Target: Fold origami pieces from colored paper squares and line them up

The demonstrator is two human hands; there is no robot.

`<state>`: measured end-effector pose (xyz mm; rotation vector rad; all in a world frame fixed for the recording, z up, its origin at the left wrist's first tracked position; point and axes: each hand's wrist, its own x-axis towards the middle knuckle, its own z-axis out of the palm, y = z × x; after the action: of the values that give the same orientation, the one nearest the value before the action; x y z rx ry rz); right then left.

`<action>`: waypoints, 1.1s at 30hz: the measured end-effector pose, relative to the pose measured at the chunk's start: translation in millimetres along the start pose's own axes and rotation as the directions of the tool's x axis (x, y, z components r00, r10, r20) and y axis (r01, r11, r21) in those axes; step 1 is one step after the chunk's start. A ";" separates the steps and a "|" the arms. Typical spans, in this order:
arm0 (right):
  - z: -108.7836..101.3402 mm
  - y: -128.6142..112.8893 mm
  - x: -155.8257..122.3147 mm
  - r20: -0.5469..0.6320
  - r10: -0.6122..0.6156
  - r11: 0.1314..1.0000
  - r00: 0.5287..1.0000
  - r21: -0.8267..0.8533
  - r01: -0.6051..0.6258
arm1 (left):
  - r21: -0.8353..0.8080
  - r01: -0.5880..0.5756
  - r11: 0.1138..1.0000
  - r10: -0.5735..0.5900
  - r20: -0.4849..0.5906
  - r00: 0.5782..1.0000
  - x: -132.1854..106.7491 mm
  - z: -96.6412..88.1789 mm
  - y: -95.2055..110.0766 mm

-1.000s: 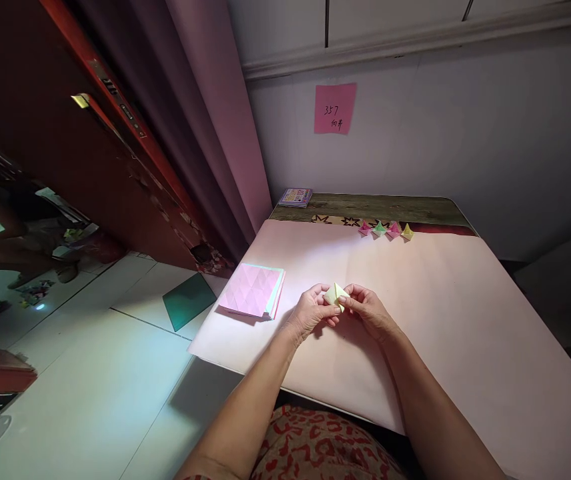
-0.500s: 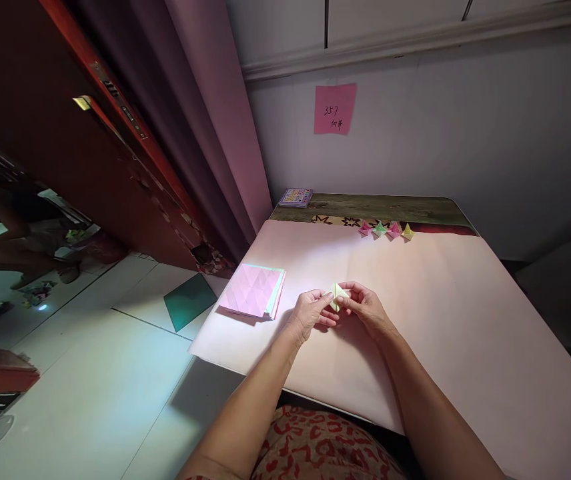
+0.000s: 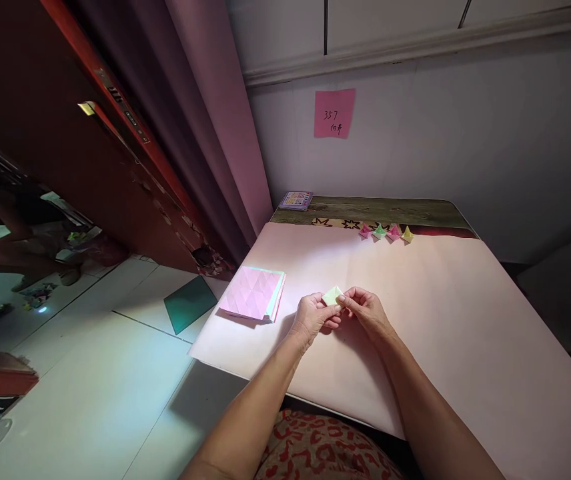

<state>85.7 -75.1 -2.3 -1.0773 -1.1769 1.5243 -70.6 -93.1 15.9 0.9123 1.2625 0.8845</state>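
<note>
A small folded piece of pale yellow paper [image 3: 333, 295] is held between my two hands, just above the pale pink table cover. My left hand [image 3: 314, 313] pinches its left and lower side, the thumb lying on top. At the right corner my right hand [image 3: 364, 307] grips it between thumb and fingers. Creases show on the paper's upper face; its underside is hidden by my fingers. Left of my hands lies a stack of coloured paper [image 3: 251, 293], with a creased pink sheet on top.
Several small folded paper boats [image 3: 379, 232] in pink, green and yellow stand in a row at the table's back. A card stack [image 3: 296, 200] sits at the back left corner. A pink note [image 3: 334, 114] hangs on the wall. A green sheet [image 3: 190, 305] is on the floor.
The folded paper has turned between my fingers, now showing a wider diamond-shaped face. My left thumb has shifted lower on it. Both hands stay over the same spot.
</note>
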 end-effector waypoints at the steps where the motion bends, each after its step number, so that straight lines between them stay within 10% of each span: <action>1: 0.0 -0.1 0.0 0.006 0.002 1.000 1.000 0.003 -0.002 | -0.004 0.001 1.000 -0.001 0.001 1.000 0.5 -0.6 -1.0; 9: -2.5 -0.8 0.0 -0.050 0.017 1.000 0.999 0.019 -0.016 | 0.057 0.035 0.998 -0.040 0.087 0.995 3.4 -5.2 -7.6; 23: -7.1 -2.5 -0.2 0.043 -0.004 0.990 0.999 -0.144 0.010 | 0.017 -0.080 0.997 0.082 -0.157 0.984 27.3 -16.2 5.2; 28: -16.9 5.1 4.3 -0.165 -0.277 0.810 0.947 -0.569 0.139 | 0.254 -0.097 0.962 0.104 -0.014 0.994 43.4 -18.0 20.1; 33: -17.7 10.5 7.6 -0.017 -0.360 0.594 0.933 -0.775 0.215 | 0.642 -0.250 0.725 0.157 0.200 0.967 61.4 -9.7 40.9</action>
<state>99.7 -65.7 -16.4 -1.4265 -1.8419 0.6124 -76.1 -20.1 29.4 1.6835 1.3994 0.5099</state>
